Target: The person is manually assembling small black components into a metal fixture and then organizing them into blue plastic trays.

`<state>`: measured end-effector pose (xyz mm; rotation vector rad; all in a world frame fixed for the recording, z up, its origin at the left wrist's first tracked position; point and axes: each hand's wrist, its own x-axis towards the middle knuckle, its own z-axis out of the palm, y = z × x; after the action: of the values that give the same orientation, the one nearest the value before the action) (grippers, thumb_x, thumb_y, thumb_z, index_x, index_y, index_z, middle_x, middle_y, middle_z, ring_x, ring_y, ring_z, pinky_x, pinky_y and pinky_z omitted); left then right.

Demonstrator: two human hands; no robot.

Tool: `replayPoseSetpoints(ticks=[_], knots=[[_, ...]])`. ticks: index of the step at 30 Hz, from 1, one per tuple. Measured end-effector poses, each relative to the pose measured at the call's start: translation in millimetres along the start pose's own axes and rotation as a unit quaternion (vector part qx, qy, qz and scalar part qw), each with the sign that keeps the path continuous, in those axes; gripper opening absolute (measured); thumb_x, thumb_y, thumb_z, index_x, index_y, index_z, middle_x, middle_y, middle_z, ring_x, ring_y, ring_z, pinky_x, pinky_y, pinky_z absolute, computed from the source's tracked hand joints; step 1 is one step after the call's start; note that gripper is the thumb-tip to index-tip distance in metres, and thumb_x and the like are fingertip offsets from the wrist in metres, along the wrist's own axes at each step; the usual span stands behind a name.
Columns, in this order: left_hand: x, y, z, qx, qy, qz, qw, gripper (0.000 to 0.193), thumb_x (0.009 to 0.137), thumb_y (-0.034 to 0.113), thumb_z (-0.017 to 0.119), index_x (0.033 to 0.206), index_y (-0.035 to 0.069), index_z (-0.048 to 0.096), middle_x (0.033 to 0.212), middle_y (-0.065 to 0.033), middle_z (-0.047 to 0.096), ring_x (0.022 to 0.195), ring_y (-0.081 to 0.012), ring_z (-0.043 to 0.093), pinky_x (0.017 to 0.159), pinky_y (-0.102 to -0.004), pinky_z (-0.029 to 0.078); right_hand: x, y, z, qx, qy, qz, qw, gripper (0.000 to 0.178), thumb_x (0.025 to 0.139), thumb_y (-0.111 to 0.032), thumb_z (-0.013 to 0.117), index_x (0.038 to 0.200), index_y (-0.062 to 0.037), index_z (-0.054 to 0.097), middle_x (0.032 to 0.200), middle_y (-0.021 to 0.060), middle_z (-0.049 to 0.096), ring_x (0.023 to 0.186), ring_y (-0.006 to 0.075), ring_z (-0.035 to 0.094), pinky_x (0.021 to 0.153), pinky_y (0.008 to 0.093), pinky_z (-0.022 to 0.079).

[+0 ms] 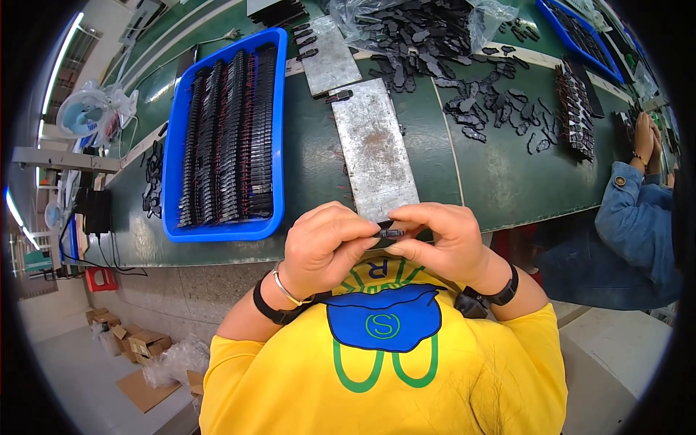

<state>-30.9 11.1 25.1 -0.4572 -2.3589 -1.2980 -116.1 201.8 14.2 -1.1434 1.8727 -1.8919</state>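
Between my two hands, close to my chest at the table's front edge, is a small black plastic part (390,233). My left hand (328,243) pinches its left end between thumb and fingers. At its right end my right hand (444,241) pinches it the same way. Just beyond the hands lies a worn metal plate (375,156), with one black piece (341,96) resting on its far left corner. A blue tray (170,181) to the left holds tight rows of black parts with red wires (230,138).
Behind the plate lies a second metal plate (330,61) with several black pieces on its left edge. Loose black pieces (500,109) spread over the green table (522,181). A stacked row of parts (574,116) stands to the right, near a co-worker's sleeve (638,217). Another blue tray (615,71) sits far right.
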Motion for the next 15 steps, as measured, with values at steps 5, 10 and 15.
replayPoseSetpoints(ticks=[5,10,15], knots=[[1.1,-2.2,4.3,-0.002,0.027,0.01,1.0,0.02,0.071,-0.003,0.073,0.089,0.001,0.066,0.083,-0.0096,0.067,0.071,-0.024,0.063,0.063,-0.0298,0.048,4.6,3.4,-8.5,-0.067,-0.029,-0.068,0.995,0.022,0.073,-0.002,0.074,0.092,0.001,0.065,0.076,0.0133,0.066,0.062,0.0254,0.064,0.055,0.0307,0.049],[13.0,7.1,-3.7,0.032,-0.013,-0.019,0.999,0.022,0.069,-0.003,0.074,0.089,0.001,0.066,0.082,-0.009,0.066,0.071,-0.0236,0.063,0.063,-0.0301,0.049,6.4,6.2,-10.3,-0.148,-0.03,-0.158,0.976,0.019,0.071,0.0,0.074,0.086,0.0006,0.064,0.072,0.013,0.064,0.059,0.0265,0.062,0.053,0.0326,0.049],[17.0,22.7,-16.0,0.162,-0.08,0.039,0.983,0.021,0.067,-0.001,0.071,0.087,0.004,0.067,0.076,-0.0068,0.062,0.068,-0.024,0.06,0.062,-0.0328,0.049,9.7,3.7,-3.8,-0.178,-0.057,-0.204,0.961,0.019,0.068,-0.001,0.075,0.082,0.0,0.062,0.068,0.0122,0.061,0.057,0.0274,0.061,0.051,0.0345,0.048]])
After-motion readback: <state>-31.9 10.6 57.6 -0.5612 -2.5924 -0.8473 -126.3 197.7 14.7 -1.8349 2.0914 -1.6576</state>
